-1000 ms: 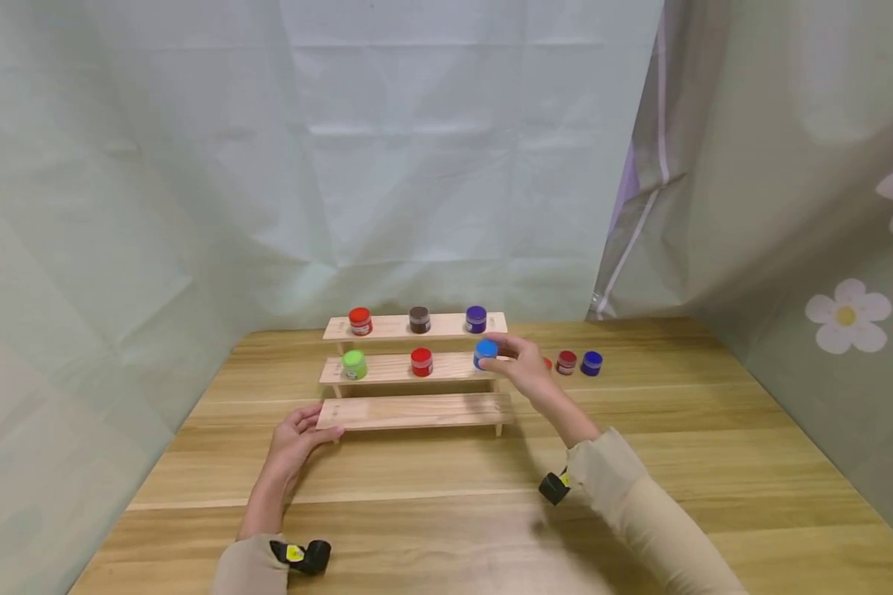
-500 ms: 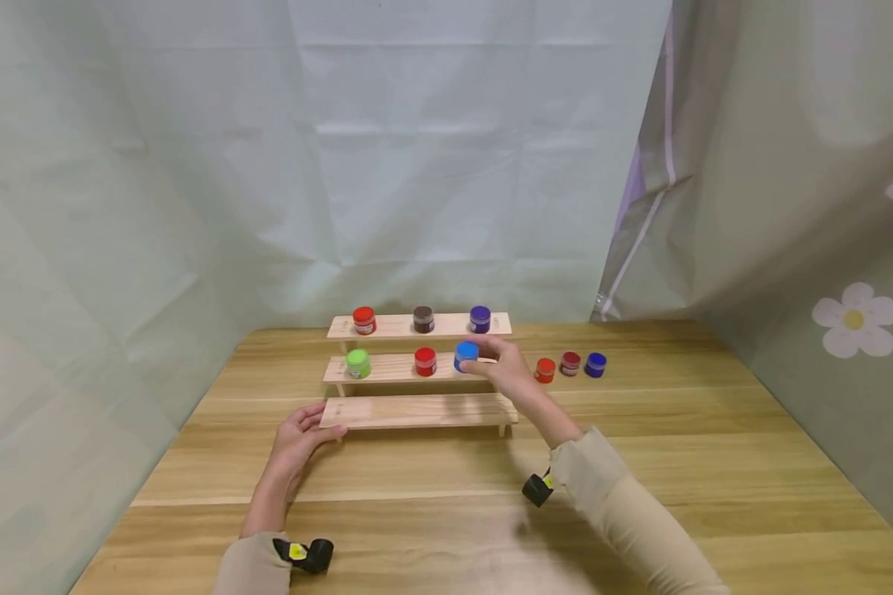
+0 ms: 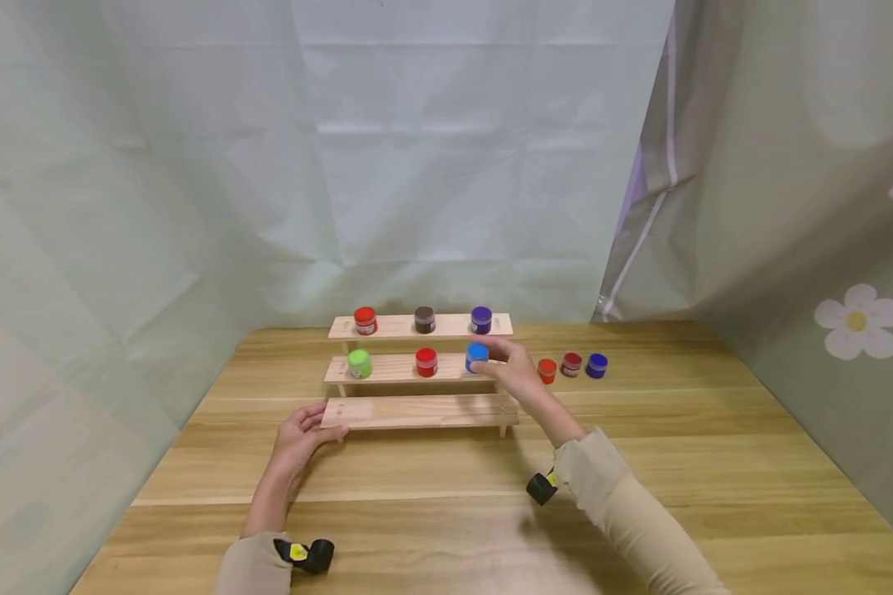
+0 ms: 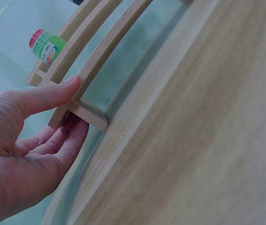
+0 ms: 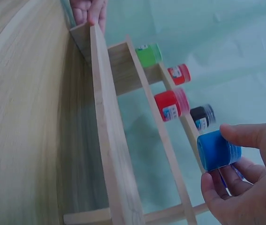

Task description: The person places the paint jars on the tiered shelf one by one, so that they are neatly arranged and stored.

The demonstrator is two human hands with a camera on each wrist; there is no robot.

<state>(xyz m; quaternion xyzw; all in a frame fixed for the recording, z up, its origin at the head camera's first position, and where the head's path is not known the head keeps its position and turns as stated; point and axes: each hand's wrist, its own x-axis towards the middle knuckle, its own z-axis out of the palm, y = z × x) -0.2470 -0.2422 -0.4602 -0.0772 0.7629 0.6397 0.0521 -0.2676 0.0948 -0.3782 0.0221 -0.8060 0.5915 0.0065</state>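
A three-tier wooden display stand (image 3: 417, 412) stands on the table. My left hand (image 3: 296, 442) grips the left end of its lowest board, thumb on top and fingers beneath, as the left wrist view shows. My right hand (image 3: 522, 373) pinches a blue paint jar (image 5: 212, 151) between thumb and fingers at the right end of the middle tier. Sharing that tier are a light green jar (image 3: 360, 364) at the left and a red jar (image 3: 427, 362) in the middle. Along the top tier sit another red jar (image 3: 365, 321), a dark brown or black jar (image 3: 424, 320) and a dark blue jar (image 3: 480, 320).
Right of the stand, an orange-red jar (image 3: 546, 371), a dark red jar (image 3: 571, 364) and a deep blue jar (image 3: 597, 366) rest on the wooden table (image 3: 677, 463). Pale curtains (image 3: 446, 165) hang behind and at both sides.
My right hand has shifted the blue jar left along the middle tier, then partly back to the right. The left hand keeps its grip on the lowest board.
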